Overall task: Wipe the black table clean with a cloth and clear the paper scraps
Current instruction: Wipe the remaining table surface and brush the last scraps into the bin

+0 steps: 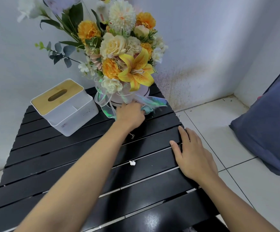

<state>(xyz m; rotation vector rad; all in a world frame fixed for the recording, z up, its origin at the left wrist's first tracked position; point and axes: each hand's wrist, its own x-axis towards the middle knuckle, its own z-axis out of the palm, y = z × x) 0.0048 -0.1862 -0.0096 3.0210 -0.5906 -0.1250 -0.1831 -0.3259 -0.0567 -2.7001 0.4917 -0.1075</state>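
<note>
The black slatted table (55, 158) fills the lower left of the head view. My left hand (130, 115) reaches to the far side and presses a teal cloth (147, 110) on the table right at the foot of the flower box. Most of the cloth is hidden under the hand. My right hand (191, 154) lies flat with fingers apart on the table's right edge and holds nothing. A small white paper scrap (132, 163) sits on a slat between my two arms. A thin pale scrap or thread (132, 136) lies beside my left wrist.
A white tissue box with a wooden lid (64, 106) stands at the table's back left. A round white box of artificial flowers (127, 96) with ribbons stands at the back middle, against the wall. White floor tiles (236, 148) and a blue cushion (269, 131) lie to the right.
</note>
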